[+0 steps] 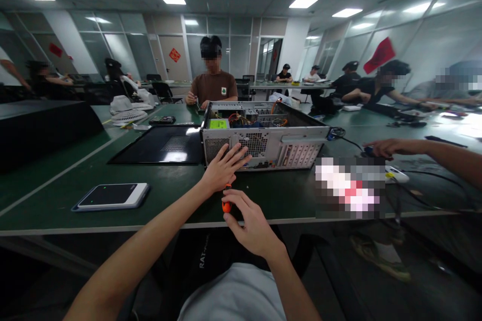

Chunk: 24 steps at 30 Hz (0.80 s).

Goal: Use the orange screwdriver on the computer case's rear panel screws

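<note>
Two bare hands are at work in my head-camera feed. My left hand (225, 169) is open, fingers spread across the perforated back of the metal computer case (263, 153), which sits just beyond both hands with its top uncovered. My right hand (251, 220), nearer to me, pinches an orange-and-black tool (226, 207) between thumb and fingertips, just below the left palm; I can't make out the tool's tip. Beyond the left hand and off to its left lies a glossy black panel (158, 145); farther left and nearer me, a white device (113, 195). Well right of my right hand, a co-worker's hand (380, 149) reaches in over the green table (181, 205).
</note>
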### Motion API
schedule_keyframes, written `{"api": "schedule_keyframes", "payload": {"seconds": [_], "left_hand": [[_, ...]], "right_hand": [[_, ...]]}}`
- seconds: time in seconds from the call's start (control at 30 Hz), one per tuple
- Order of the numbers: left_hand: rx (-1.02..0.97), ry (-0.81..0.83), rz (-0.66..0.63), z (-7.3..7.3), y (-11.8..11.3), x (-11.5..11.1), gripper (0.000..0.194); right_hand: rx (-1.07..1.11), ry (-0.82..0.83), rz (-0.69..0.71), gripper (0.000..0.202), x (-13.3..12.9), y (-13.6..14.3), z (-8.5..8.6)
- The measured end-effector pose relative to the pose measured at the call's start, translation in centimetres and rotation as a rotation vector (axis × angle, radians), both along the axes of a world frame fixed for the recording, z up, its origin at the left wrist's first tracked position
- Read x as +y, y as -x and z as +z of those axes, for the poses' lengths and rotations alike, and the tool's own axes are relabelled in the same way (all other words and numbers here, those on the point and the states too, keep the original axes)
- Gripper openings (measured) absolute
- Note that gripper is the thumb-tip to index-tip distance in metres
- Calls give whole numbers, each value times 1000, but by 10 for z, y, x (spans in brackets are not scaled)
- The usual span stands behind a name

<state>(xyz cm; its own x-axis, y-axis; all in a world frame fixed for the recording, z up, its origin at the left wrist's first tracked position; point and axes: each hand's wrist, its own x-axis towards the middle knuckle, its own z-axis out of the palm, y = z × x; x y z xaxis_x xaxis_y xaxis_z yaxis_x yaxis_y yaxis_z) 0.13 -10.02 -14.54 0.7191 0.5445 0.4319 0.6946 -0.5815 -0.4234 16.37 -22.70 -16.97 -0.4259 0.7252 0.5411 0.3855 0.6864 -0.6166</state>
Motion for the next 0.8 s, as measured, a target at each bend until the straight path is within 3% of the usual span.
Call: {"api": "schedule_keyframes", "payload": {"seconds": [0.13,0.23,0.43,0.63,0.8], "left_hand": [[-19,-7,-9,0,0,1,90],[-32,-6,-5,-1,0,2,95],[-21,-5,7,-1,-1,2,94],[10,-16,-9,-1,-1,3,93],[38,-12,-5,0,-2,3,90]], "right_hand": [[23,-26,-75,22,4,3,-6],[104,-19,-91,29,6,3,-9],[196,-36,-55,20,7,0,-10],[128,66,49,40,2,-3,-3],[103,79,65,27,2,-5,0]]}}
